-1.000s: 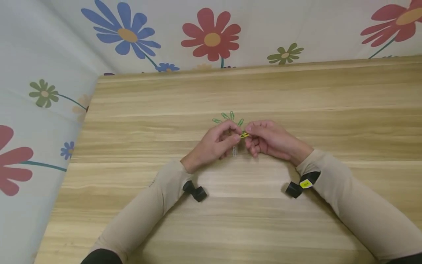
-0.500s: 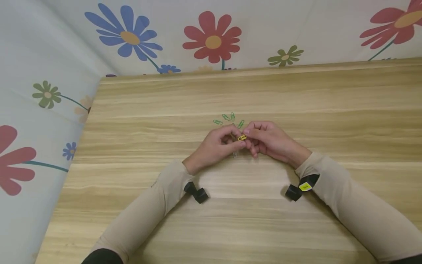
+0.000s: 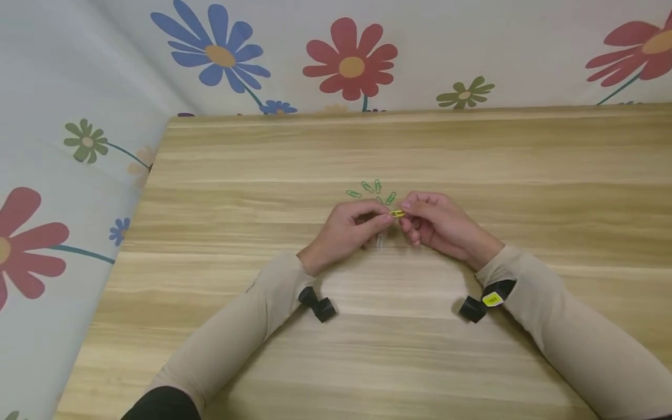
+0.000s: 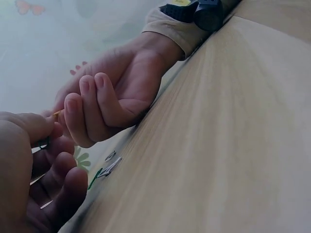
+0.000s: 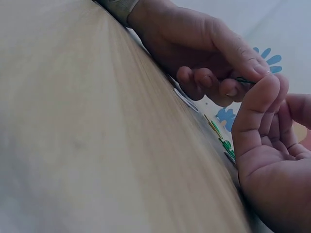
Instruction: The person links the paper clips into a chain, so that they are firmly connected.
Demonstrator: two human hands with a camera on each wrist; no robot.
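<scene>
In the head view a yellow paper clip [image 3: 398, 214] spans the small gap between both hands' fingertips. My right hand [image 3: 446, 224] pinches its right end between thumb and forefinger, the other fingers curled below. Thumb and forefinger of my left hand [image 3: 349, 227] meet at its left end. A green paper clip [image 4: 43, 143] shows under the left thumb in the left wrist view; whether it is linked to the yellow one is hidden. Beyond the hands several green paper clips [image 3: 377, 186] lie spread on the table. A white paper clip [image 3: 380, 242] lies just below the fingers.
The wooden table [image 3: 262, 157] reaches back to a flower-patterned cloth [image 3: 404, 35], which also hangs along the left side. A black wrist camera [image 3: 324, 310] sits by the left wrist, another camera [image 3: 472, 309] by the right, both close above the tabletop.
Half a second ago the hands overlapped around the yellow clip; now they stand slightly apart with it stretched level between them. The loose clips keep their arrangement; the head view has shifted a little.
</scene>
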